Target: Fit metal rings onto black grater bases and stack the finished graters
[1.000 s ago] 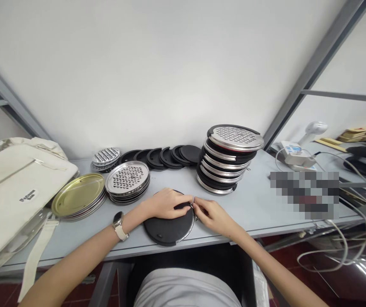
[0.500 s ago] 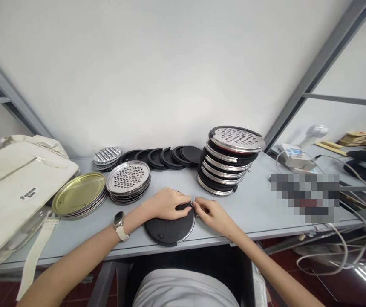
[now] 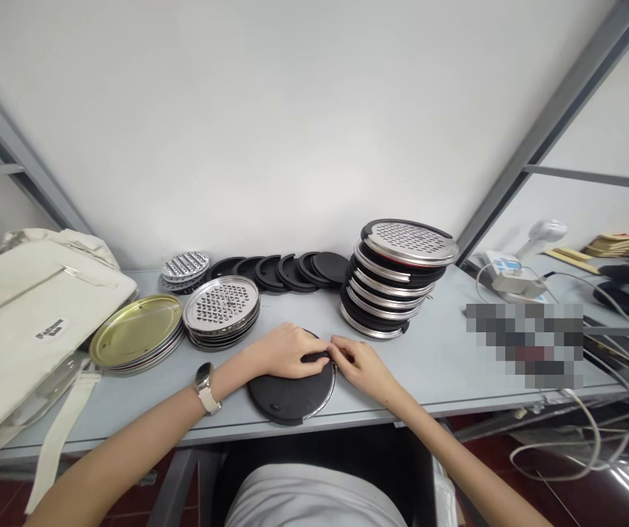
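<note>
A flat black disc (image 3: 292,399) with a strip of shiny metal rim on its right side lies near the table's front edge. My left hand (image 3: 286,351) rests over its far half, fingers curled and thumb pressed against it near the upper right edge. Fingers closed in a pinch, my right hand (image 3: 361,369) meets the left fingertips at that same edge. Whatever small thing is between the right fingers is hidden. Beyond my left hand is a stack of round metal grater plates (image 3: 222,304). To the right stands a tall stack of black-rimmed round graters (image 3: 413,241).
Gold-coloured round plates (image 3: 135,329) are stacked at left beside a cream bag (image 3: 34,307). Smaller grater discs (image 3: 185,267) and a row of black plastic discs (image 3: 270,272) lie along the wall. White cables (image 3: 594,439) hang at right below a white power adapter (image 3: 512,274).
The fingertips of my right hand have shifted slightly up and left, closer against the left fingertips. The black disc stays in nearly the same place under my left hand.
</note>
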The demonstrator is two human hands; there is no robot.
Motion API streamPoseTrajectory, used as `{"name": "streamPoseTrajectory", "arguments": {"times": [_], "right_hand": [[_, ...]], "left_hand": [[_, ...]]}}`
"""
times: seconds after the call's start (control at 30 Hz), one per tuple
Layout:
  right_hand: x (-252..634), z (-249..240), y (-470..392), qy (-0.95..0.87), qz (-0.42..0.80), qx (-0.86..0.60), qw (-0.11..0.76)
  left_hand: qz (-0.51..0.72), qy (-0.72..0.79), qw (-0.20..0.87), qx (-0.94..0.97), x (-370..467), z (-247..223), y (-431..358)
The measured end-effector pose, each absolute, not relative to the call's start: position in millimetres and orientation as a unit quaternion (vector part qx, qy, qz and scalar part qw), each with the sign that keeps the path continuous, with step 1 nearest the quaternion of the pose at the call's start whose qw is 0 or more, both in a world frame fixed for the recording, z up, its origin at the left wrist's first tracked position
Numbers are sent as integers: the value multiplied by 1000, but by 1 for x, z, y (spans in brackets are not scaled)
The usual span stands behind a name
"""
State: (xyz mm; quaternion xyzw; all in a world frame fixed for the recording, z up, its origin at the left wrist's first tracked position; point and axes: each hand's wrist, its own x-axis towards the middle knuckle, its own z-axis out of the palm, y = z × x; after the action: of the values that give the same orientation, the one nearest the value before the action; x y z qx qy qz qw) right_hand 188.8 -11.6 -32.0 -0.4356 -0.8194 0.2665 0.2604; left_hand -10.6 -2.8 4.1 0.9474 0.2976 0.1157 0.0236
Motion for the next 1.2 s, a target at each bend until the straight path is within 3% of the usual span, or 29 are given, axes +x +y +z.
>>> {"name": "streamPoseTrajectory", "arguments": {"times": [1.2], "right_hand": [[188,-37,-18,-817,230,-449,279]], "left_hand": [[117,247,7,962,-11,5,-3]]}}
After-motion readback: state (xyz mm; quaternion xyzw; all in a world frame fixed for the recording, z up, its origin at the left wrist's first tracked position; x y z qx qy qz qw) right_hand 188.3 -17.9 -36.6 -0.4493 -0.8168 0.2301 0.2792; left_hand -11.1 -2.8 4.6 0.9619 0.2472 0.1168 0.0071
